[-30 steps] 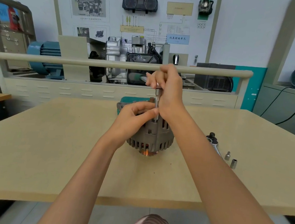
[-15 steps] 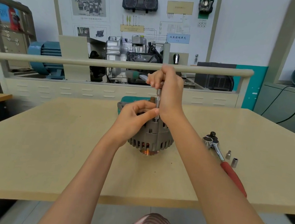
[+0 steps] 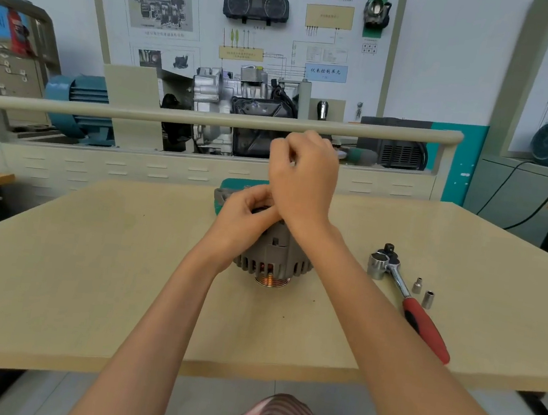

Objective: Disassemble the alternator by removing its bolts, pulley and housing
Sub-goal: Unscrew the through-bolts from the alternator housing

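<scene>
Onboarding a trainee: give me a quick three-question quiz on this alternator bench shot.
1. True or false: the alternator stands with its copper-coloured end down on the table.
2. Which lies nearer the ratchet: A) the two small sockets, B) the teal motor?
3. Which hand rests on top of the alternator?

Key: 1 true; 2 A; 3 the left hand. The right hand is curled above it; what it holds is hidden.

"仪表控制单元" on the wall board's (image 3: pixel 237 47) blue label (image 3: pixel 325 72).
</scene>
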A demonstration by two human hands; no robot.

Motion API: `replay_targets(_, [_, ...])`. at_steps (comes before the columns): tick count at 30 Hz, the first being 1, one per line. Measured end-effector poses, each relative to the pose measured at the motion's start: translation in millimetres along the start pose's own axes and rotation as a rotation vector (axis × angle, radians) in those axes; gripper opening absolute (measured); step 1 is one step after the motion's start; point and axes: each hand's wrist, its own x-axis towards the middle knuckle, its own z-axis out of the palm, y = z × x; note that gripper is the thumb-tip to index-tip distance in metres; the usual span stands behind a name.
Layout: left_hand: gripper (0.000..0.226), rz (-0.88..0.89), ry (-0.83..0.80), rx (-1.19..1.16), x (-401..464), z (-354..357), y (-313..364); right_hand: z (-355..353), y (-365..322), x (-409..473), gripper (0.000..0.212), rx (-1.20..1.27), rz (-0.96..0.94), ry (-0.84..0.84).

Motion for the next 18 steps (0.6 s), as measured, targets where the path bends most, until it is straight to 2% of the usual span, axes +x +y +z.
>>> replay_targets(4, [0.016, -0.033, -0.016, 0.006, 2, -1, -1, 1, -2, 7, 0.035, 0.498, 0.184, -0.122])
replay_targets(10, [0.013, -0.078, -0.007, -0.027, 2, -4, -1, 1, 8, 28, 0.059, 0.948, 0.477, -0.33])
replay_targets(14, [0.007, -0.085, 0.005, -0.028, 3, -3, -1, 0, 11, 31, 0.063, 1.149, 0.546, -0.422])
replay_targets(18, [0.007, -0.079, 0.001, -0.011, 4, -2, -1, -1, 14, 26, 0.064, 1.133, 0.511, -0.322])
